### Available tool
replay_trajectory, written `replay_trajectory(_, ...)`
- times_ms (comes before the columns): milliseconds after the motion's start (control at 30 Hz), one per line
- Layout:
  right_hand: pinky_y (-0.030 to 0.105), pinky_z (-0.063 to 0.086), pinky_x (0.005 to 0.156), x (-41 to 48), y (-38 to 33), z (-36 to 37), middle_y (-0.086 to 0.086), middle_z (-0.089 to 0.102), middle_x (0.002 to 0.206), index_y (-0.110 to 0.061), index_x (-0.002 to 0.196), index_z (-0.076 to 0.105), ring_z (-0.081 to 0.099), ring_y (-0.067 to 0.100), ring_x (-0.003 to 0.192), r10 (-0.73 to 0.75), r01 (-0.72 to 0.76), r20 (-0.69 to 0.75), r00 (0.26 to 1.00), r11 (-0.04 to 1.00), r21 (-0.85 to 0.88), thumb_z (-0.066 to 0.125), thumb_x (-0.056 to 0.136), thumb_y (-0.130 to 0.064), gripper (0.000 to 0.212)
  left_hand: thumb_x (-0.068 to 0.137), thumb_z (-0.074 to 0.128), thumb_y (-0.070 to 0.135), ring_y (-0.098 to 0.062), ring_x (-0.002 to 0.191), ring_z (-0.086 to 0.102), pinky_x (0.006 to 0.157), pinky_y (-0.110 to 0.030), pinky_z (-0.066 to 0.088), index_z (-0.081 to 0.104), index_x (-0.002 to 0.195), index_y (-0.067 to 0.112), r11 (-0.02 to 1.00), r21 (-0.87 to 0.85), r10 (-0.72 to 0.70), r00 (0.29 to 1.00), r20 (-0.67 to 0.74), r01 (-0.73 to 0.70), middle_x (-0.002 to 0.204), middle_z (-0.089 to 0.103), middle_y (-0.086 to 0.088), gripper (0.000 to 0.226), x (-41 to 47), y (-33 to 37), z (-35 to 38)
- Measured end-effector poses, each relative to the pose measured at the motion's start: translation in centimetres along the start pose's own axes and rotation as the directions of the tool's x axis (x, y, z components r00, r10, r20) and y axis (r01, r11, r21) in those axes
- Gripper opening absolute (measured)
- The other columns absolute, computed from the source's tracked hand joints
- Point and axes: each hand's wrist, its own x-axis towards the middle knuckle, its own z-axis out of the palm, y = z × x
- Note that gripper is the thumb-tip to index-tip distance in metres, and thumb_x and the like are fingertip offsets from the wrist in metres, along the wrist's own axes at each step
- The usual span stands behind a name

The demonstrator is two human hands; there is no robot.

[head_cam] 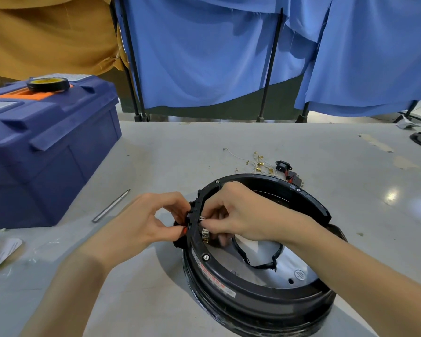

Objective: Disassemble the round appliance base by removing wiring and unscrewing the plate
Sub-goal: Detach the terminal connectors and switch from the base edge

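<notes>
The round black appliance base (248,295) lies on the grey table with a silver metal plate (292,266) inside it. Its left rim is lifted. My left hand (141,222) pinches a black switch part (180,242) on the outside of that rim. My right hand (238,215) reaches inside the rim, fingers closed on the small metal terminals (204,233) of the same part. A black wire loop (260,261) rests on the plate. A hex screw (206,257) sits on the rim below the terminals.
A blue toolbox (41,147) with a black tape roll (48,84) on its lid stands at the left. A silver screwdriver (111,206) lies beside it. Removed wires with brass connectors (258,164) and a black power socket (283,166) lie behind the base. Blue curtains hang behind the table.
</notes>
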Motion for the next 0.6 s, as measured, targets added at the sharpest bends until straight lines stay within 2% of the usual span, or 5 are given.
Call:
replay_trajectory(67, 0.019, 0.052, 0.056, -0.04, 0.03, 0.05, 0.014, 0.068, 0.059, 0.0, 0.081, 0.071, 0.066, 0.016, 0.049, -0.005, 0.005, -0.009, 1.0, 1.0, -0.003, 0.061, 0.087, -0.007, 0.014, 0.081, 0.071, 0.006, -0.001, 0.056, 0.055, 0.066, -0.037, 0.047, 0.07, 0.084, 0.023, 1.0, -0.003, -0.011, 1.0, 0.004, 0.011, 0.084, 0.067, 0.003, 0.017, 0.04, -0.05, -0.03)
replay_trajectory(333, 0.026, 0.051, 0.054, -0.04, 0.06, -0.5, 0.015, 0.07, 0.067, 0.001, 0.085, 0.072, 0.06, 0.015, 0.048, 0.065, -0.066, 0.013, 0.998, 0.996, 0.065, 0.066, 0.084, -0.005, 0.009, 0.083, 0.07, 0.007, -0.007, 0.074, 0.062, 0.073, -0.048, 0.052, 0.07, 0.086, 0.022, 1.0, 0.023, 0.007, 1.0, -0.004, -0.007, 0.085, 0.068, 0.004, 0.016, 0.02, -0.22, -0.1)
replay_trajectory(467, 0.029, 0.051, 0.054, 0.04, 0.03, -0.34, 0.015, 0.069, 0.065, 0.002, 0.084, 0.072, 0.059, 0.018, 0.049, 0.058, -0.058, 0.008, 0.998, 0.998, 0.0, 0.065, 0.08, -0.001, 0.009, 0.083, 0.07, 0.009, -0.008, 0.076, 0.063, 0.075, -0.046, 0.053, 0.07, 0.087, 0.022, 1.0, 0.018, 0.01, 1.0, 0.007, -0.01, 0.086, 0.069, 0.004, 0.014, 0.03, -0.34, -0.12)
replay_trajectory(600, 0.035, 0.05, 0.053, 0.26, -0.06, -0.11, 0.014, 0.067, 0.062, 0.002, 0.078, 0.07, 0.052, 0.014, 0.049, 0.042, -0.041, 0.007, 0.999, 0.991, -0.125, 0.065, 0.079, -0.008, 0.011, 0.083, 0.069, 0.008, -0.014, 0.076, 0.063, 0.073, -0.05, 0.052, 0.069, 0.088, 0.021, 1.0, 0.005, 0.014, 1.0, 0.005, -0.014, 0.087, 0.069, 0.002, 0.013, 0.05, -0.41, -0.02)
